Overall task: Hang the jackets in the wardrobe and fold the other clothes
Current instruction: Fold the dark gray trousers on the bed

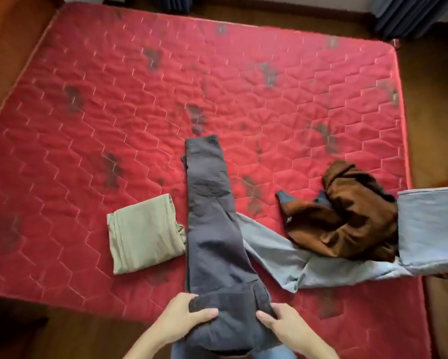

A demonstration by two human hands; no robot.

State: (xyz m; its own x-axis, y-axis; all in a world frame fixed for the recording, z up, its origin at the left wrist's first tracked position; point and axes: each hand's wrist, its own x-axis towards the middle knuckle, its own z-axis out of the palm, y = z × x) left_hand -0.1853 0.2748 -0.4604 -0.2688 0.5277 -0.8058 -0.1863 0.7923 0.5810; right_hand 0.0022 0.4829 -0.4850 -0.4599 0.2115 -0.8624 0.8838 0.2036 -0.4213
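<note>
Dark grey trousers (212,218) lie lengthwise on the red mattress (114,104), legs together and pointing away from me. My left hand (184,314) grips the waistband at its left side. My right hand (282,325) holds the waistband at its right side, at the near edge of the bed. A folded olive-green garment (142,234) rests to the left of the trousers. Light blue jeans (347,255) sprawl to the right, partly under a crumpled brown garment (347,216).
The mattress sits on a wooden floor (62,338). Blue curtains (409,14) hang at the far right corner. A wooden bed frame edge (7,42) runs along the left. The far half of the mattress holds no clothes.
</note>
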